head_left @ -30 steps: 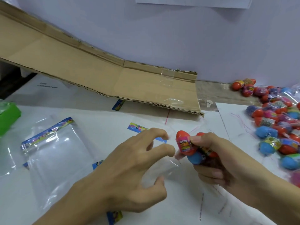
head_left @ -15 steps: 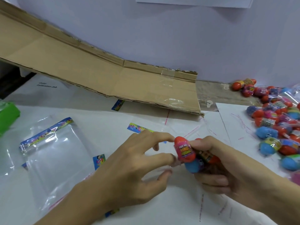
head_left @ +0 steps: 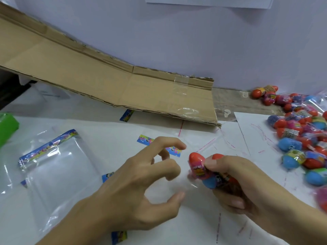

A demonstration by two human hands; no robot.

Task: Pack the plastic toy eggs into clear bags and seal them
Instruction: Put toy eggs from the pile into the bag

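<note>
Packing workbench: loose toy eggs [head_left: 300, 138], stacked clear bags [head_left: 53, 165].

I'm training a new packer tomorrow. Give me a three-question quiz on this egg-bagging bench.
1. True or false: the right hand grips several toy eggs.
2. Where does the pile of loose eggs lie: A left, B right, C centre?
3. Fill in: the left hand holds ____.

Key: 1 true. 2 B. 3 nothing; its fingers are spread beside the eggs, with empty clear bags further left.

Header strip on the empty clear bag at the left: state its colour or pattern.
The header strip is blue with multicoloured cartoon print, seen in the head view.
</note>
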